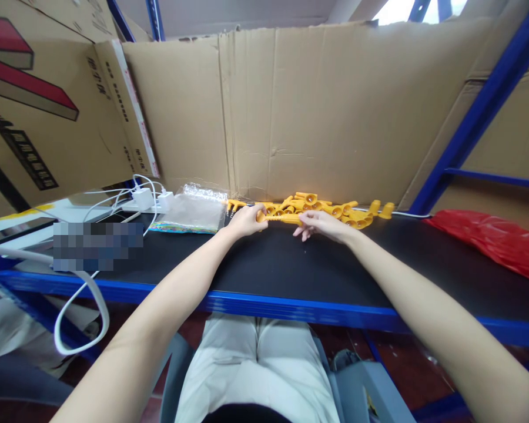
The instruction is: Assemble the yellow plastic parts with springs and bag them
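Note:
A slim yellow plastic piece [286, 218] stretches level between my two hands, just over the black tabletop. My left hand [245, 220] is closed round its left end, where a rounded part shows at the fingers. At the other end, my right hand [321, 224] pinches it between thumb and forefinger, the remaining fingers hanging loosely below. Right behind the hands lies a heap of similar yellow pieces [311, 198], several with cup-shaped, hollow ends. Two of them [386, 210] stand at the heap's right edge. What the piece is for, I cannot tell.
Left of the heap lies a clear plastic bag [193, 208], beside white chargers [143, 198] with tangled cables. A red plastic bag [494, 238] rests at the right. Cardboard [317, 117] walls the back, and a blue rail [291, 306] edges the front.

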The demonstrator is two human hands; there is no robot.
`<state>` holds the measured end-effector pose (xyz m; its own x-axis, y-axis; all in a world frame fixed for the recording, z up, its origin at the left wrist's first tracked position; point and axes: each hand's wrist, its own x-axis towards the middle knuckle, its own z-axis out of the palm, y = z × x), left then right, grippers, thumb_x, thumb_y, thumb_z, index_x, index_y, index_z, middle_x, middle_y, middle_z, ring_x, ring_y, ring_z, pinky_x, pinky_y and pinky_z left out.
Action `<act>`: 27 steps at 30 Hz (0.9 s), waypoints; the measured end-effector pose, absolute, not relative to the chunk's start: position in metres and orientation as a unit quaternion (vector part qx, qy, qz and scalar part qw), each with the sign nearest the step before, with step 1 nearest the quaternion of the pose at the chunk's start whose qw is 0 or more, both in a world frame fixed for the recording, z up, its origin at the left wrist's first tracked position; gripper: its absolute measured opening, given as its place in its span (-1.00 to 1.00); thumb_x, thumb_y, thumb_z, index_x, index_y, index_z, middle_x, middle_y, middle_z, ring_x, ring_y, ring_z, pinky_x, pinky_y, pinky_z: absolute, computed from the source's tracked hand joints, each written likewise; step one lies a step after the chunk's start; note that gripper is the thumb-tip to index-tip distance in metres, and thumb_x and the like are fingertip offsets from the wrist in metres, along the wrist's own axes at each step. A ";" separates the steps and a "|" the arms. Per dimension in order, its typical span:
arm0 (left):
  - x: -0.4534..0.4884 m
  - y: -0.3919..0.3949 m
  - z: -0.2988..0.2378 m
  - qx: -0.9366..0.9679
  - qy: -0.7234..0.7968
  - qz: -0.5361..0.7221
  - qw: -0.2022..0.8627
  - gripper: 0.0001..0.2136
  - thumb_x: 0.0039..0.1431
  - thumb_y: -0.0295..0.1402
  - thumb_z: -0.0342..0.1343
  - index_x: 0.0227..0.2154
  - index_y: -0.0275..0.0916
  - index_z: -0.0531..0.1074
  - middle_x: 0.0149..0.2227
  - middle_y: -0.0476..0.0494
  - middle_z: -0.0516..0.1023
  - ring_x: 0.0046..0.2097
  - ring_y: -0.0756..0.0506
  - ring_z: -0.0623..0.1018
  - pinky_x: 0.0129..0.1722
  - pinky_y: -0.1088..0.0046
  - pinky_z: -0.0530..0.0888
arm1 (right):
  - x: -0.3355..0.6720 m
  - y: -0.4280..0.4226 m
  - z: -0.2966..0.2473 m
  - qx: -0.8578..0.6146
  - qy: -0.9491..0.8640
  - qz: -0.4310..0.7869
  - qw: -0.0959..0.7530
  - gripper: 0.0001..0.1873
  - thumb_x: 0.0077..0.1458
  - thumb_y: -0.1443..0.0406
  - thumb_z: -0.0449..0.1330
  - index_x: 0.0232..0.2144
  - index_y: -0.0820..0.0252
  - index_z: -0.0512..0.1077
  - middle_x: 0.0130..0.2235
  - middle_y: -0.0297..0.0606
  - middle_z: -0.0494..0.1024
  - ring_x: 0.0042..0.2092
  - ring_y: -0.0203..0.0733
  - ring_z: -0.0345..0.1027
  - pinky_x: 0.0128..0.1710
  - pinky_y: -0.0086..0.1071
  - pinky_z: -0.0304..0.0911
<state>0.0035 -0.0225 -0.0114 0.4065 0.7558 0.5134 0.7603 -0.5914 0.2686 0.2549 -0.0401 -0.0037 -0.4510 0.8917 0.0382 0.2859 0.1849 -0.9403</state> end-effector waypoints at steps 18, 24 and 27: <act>0.005 -0.022 -0.012 -0.830 -0.484 -0.277 0.017 -0.73 -0.01 -0.27 0.09 -0.21 -0.19 0.40 -0.48 -0.05 0.48 -0.41 -0.07 0.45 -0.40 0.48 0.29 | 0.251 -0.038 -0.008 -0.433 -0.727 0.418 0.332 -0.60 -0.03 0.08 0.25 -0.29 0.26 0.28 -0.45 -0.20 0.55 -0.54 -0.32 0.38 -0.52 -0.44 0.27; 0.006 -0.023 -0.011 -0.835 -0.482 -0.265 0.031 -0.67 -0.01 -0.15 0.12 -0.19 -0.19 0.38 -0.46 -0.06 0.47 -0.38 -0.09 0.46 -0.37 0.47 0.29 | 0.246 -0.038 -0.009 -0.468 -0.710 0.416 0.322 -0.47 0.08 -0.08 0.03 -0.53 0.29 0.33 -0.52 -0.10 0.53 -0.62 -0.35 0.32 -0.61 -0.47 0.20; 0.005 -0.023 -0.011 -0.834 -0.483 -0.264 0.031 -0.64 -0.01 -0.11 0.13 -0.19 -0.19 0.37 -0.43 -0.08 0.48 -0.35 -0.10 0.46 -0.35 0.45 0.29 | 0.245 -0.039 -0.008 -0.469 -0.701 0.431 0.320 -0.49 0.09 -0.07 0.03 -0.52 0.29 0.34 -0.49 -0.09 0.54 -0.60 -0.35 0.33 -0.61 -0.48 0.22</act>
